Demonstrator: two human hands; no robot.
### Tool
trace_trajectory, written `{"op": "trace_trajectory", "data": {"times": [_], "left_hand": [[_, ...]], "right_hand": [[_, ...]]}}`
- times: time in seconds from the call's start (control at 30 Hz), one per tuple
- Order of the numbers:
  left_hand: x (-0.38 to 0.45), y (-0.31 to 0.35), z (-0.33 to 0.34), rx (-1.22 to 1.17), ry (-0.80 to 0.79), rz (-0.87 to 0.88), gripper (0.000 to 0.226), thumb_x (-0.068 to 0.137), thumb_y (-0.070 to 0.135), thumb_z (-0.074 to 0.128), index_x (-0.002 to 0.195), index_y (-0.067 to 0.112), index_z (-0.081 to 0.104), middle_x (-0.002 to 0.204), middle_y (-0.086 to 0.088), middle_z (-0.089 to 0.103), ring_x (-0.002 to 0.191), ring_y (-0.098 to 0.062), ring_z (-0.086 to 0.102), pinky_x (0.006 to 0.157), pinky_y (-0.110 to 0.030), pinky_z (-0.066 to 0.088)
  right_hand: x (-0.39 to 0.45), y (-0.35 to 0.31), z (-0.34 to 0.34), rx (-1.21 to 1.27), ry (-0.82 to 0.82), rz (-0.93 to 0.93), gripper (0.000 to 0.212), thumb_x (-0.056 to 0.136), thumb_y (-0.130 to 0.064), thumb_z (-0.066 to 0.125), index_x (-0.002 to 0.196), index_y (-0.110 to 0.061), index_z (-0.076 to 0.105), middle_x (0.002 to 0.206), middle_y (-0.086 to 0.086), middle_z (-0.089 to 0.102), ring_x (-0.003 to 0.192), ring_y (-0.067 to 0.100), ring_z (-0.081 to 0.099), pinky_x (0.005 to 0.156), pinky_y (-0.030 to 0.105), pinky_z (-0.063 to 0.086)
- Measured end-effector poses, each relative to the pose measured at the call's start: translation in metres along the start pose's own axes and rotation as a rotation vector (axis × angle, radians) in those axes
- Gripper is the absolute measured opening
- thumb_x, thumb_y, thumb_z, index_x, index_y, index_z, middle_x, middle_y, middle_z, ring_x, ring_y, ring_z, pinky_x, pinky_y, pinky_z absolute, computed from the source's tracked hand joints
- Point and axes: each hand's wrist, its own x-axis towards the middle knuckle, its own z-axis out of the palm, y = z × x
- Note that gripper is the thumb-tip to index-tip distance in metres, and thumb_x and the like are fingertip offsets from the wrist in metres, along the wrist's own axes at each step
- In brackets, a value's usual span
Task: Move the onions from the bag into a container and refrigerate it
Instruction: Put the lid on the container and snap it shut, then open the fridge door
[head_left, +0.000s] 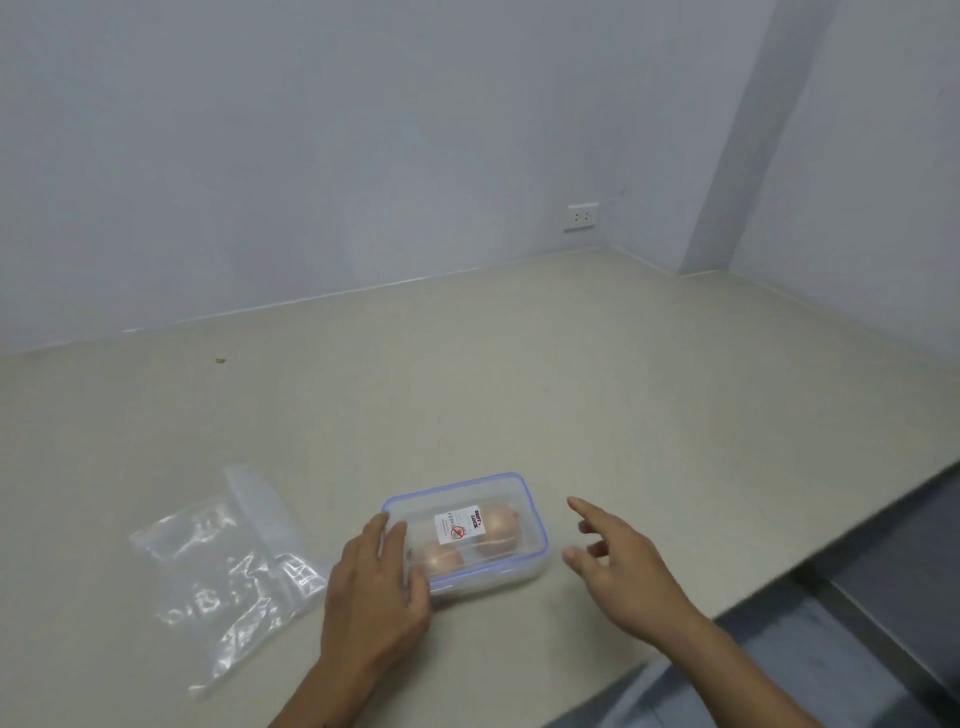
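A clear plastic container (524, 558) with a blue-edged lid and a white sticker sits on the beige counter (519, 374). Two onions (498, 527) show through the lid, one near the front left, one at the back right. My left hand (374, 587) rests on the container's left end, fingers curled over its corner. My right hand (618, 566) hovers just right of the container, fingers spread, not touching it. An empty clear zip bag (223, 571) lies flat to the left of the container.
The counter runs back to a pale wall with a white power socket (581, 216). Its front edge cuts diagonally at the right, with grey floor (857, 623) below. A small brown scrap (221, 360) lies far back on the left.
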Motion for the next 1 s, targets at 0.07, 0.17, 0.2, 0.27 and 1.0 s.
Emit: {"op": "trace_trajectory", "data": {"times": [0.07,0.17,0.2,0.27,1.0], "left_hand": [[-0.001,0.014,-0.006,-0.033,0.022,0.056,0.061,0.076,0.041,0.037,0.120,0.009,0.065,0.131,-0.012,0.060,0.110,-0.035,0.060,0.091,-0.045,0.050],[-0.010,0.052,-0.011,-0.151,0.047,0.156,0.053,0.075,0.037,0.039,0.118,0.016,0.063,0.122,-0.001,0.062,0.108,-0.027,0.059,0.090,-0.042,0.047],[-0.016,0.069,-0.011,-0.204,0.045,0.196,0.049,0.076,0.034,0.041,0.117,0.019,0.062,0.119,0.002,0.062,0.107,-0.023,0.058,0.091,-0.040,0.046],[-0.033,0.106,-0.008,-0.330,0.020,0.273,0.037,0.081,0.023,0.051,0.116,0.022,0.061,0.115,0.008,0.060,0.108,-0.016,0.056,0.092,-0.033,0.042],[-0.173,0.481,0.033,-0.952,-0.640,0.663,0.033,0.091,0.015,0.058,0.123,0.023,0.059,0.115,0.003,0.063,0.100,-0.008,0.059,0.082,-0.016,0.044]], "right_hand": [[-0.026,0.010,-0.025,-0.006,0.041,0.002,0.058,0.091,-0.034,0.061,0.143,-0.042,0.039,0.124,-0.014,0.050,0.104,0.003,0.055,0.092,0.027,0.046],[-0.080,0.026,-0.074,-0.045,0.139,0.016,0.058,0.091,-0.035,0.060,0.143,-0.044,0.036,0.132,-0.019,0.046,0.112,0.000,0.050,0.098,0.031,0.046],[-0.101,0.031,-0.091,-0.071,0.183,0.017,0.058,0.091,-0.036,0.059,0.143,-0.044,0.036,0.135,-0.019,0.045,0.116,0.001,0.048,0.101,0.032,0.044],[-0.149,0.040,-0.124,-0.141,0.268,0.014,0.060,0.091,-0.037,0.059,0.145,-0.040,0.034,0.142,-0.020,0.041,0.127,0.004,0.043,0.107,0.034,0.040],[-0.390,0.088,-0.289,-0.763,0.832,0.423,0.062,0.086,-0.045,0.051,0.145,-0.032,0.038,0.148,-0.010,0.038,0.137,0.015,0.029,0.113,0.038,0.021]]}}
